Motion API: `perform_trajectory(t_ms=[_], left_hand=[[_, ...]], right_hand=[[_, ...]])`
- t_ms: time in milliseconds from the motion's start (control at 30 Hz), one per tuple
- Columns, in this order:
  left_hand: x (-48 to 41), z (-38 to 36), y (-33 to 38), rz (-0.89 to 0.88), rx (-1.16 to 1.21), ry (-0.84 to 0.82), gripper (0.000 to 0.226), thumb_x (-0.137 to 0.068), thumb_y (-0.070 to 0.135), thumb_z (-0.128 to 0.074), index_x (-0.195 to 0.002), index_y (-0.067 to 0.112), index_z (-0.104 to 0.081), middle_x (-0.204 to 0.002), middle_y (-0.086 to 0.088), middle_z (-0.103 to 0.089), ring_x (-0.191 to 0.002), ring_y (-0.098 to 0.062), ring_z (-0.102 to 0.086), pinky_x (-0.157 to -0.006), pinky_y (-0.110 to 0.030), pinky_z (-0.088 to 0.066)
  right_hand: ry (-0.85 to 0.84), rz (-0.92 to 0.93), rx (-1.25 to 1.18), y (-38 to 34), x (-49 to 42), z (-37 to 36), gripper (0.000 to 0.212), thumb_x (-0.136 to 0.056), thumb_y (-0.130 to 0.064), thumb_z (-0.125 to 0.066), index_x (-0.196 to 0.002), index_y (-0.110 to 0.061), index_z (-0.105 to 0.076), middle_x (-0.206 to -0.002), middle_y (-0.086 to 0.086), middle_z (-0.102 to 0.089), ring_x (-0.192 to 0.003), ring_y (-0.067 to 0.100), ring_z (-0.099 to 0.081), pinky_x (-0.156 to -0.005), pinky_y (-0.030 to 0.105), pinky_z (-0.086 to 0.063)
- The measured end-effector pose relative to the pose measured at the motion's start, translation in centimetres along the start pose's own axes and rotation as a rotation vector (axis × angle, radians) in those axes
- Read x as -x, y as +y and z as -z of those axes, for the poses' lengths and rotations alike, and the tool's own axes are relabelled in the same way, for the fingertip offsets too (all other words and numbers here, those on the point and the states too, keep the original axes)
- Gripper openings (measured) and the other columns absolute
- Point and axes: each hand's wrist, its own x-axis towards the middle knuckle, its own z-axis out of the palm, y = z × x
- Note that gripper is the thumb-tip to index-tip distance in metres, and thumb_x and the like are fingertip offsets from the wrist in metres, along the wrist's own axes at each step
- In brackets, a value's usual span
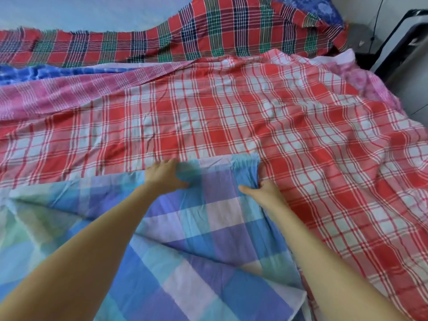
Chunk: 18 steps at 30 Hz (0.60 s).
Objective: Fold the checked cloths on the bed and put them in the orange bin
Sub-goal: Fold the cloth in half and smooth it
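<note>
A blue, purple and white checked cloth (196,239) lies in front of me over a red and white checked cloth (254,117). My left hand (165,173) grips the blue cloth's far edge, which is bunched up. My right hand (264,191) pinches the same edge at its right corner. Both arms reach forward over the blue cloth. Farther back lie a pink checked cloth (58,93) and a red, green and navy checked cloth (208,31). No orange bin is in view.
A blue patterned cloth (46,72) shows at the left between the checked ones. A pale blue sheet (92,12) covers the far bed. A dark object (398,38) and the floor lie beyond the bed's right edge.
</note>
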Motion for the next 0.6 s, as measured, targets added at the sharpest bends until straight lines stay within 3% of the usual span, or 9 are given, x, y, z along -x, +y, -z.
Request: perform_trajectory(t_ms=[67, 100, 167, 200, 267, 300, 400, 533, 600], left_hand=[[-0.9, 0.1, 1.3, -0.037, 0.087, 0.085, 0.061, -0.076, 0.039, -0.072, -0.131, 0.025, -0.05, -0.124, -0.007, -0.06, -0.116, -0.031, -0.053, -0.092, -0.034, -0.041], [-0.7, 0.4, 1.6, -0.077, 0.174, 0.156, 0.047, -0.077, 0.028, -0.071, -0.123, 0.025, -0.059, -0.111, -0.004, -0.066, -0.108, -0.029, -0.058, -0.083, -0.031, -0.042], [0.8, 1.1, 0.7, -0.202, 0.389, 0.243, 0.026, -0.075, 0.013, -0.07, -0.099, 0.024, -0.071, -0.079, 0.011, -0.063, -0.088, -0.025, -0.061, -0.067, -0.026, -0.036], [1.9, 1.5, -0.5, -0.295, 0.467, 0.281, 0.021, -0.072, 0.014, -0.07, -0.089, 0.025, -0.071, -0.072, 0.017, -0.059, -0.08, -0.021, -0.059, -0.064, -0.024, -0.035], [4.7, 2.0, -3.4, -0.483, 0.461, 0.36, 0.03, -0.061, 0.016, -0.065, -0.088, 0.028, -0.065, -0.08, 0.027, -0.057, -0.074, -0.014, -0.053, -0.065, -0.02, -0.036], [6.3, 2.1, -4.8, -0.549, 0.379, 0.388, 0.031, -0.057, 0.016, -0.063, -0.085, 0.028, -0.065, -0.085, 0.025, -0.057, -0.076, -0.015, -0.052, -0.069, -0.021, -0.037], [10.5, 1.3, -6.8, -0.64, 0.058, 0.427, 0.042, -0.058, 0.027, -0.067, -0.099, 0.033, -0.061, -0.102, 0.003, -0.061, -0.094, -0.021, -0.051, -0.079, -0.031, -0.039], [13.9, -0.4, -5.2, -0.882, -0.086, 0.376, 0.035, -0.08, 0.042, -0.061, -0.112, 0.029, -0.064, -0.111, -0.003, -0.063, -0.105, -0.023, -0.054, -0.078, -0.034, -0.042], [14.9, -1.2, -4.2, -0.953, -0.143, 0.337, 0.043, -0.079, 0.044, -0.066, -0.118, 0.026, -0.06, -0.113, -0.003, -0.064, -0.106, -0.024, -0.057, -0.078, -0.034, -0.041]], right_hand=[[-0.028, 0.05, -0.064, -1.5, 1.3, -1.1, 0.024, -0.068, -0.013, -0.077, -0.087, -0.003, -0.065, -0.081, 0.006, -0.068, -0.07, 0.024, -0.066, -0.065, 0.034, -0.053], [0.041, 0.167, 0.084, -1.6, 2.4, -1.6, 0.014, -0.071, -0.009, -0.072, -0.078, -0.01, -0.06, -0.076, 0.006, -0.064, -0.069, 0.026, -0.063, -0.06, 0.031, -0.046], [0.336, 0.588, 0.376, -1.5, 5.9, -1.8, 0.024, -0.072, -0.008, -0.064, -0.065, -0.021, -0.045, -0.064, 0.005, -0.055, -0.064, 0.03, -0.055, -0.054, 0.032, -0.036], [0.408, 0.851, 0.412, -1.1, 8.2, -1.7, 0.021, -0.069, -0.006, -0.061, -0.064, -0.02, -0.045, -0.061, 0.005, -0.051, -0.062, 0.029, -0.05, -0.053, 0.033, -0.032], [0.301, 1.265, 0.524, 1.5, 11.6, -1.5, 0.012, -0.071, -0.005, -0.056, -0.069, -0.017, -0.055, -0.066, 0.003, -0.052, -0.065, 0.022, -0.044, -0.056, 0.032, -0.032], [0.208, 1.336, 0.59, 2.9, 12.6, -1.4, 0.015, -0.077, -0.004, -0.053, -0.071, -0.017, -0.059, -0.072, 0.002, -0.055, -0.068, 0.021, -0.045, -0.059, 0.031, -0.035], [0.053, 1.366, 0.693, 5.7, 13.2, -1.9, 0.022, -0.079, -0.002, -0.047, -0.075, -0.016, -0.063, -0.087, 0.002, -0.062, -0.078, 0.021, -0.053, -0.068, 0.033, -0.044], [0.014, 1.297, 0.607, 4.8, 13.4, -2.9, 0.017, -0.063, -0.001, -0.045, -0.07, -0.011, -0.057, -0.076, 0.002, -0.057, -0.068, 0.018, -0.05, -0.049, 0.031, -0.043], [0.065, 1.217, 0.479, 3.7, 13.6, -2.6, 0.017, -0.061, -0.001, -0.042, -0.07, -0.01, -0.053, -0.072, 0.002, -0.051, -0.061, 0.02, -0.046, -0.046, 0.033, -0.039]])
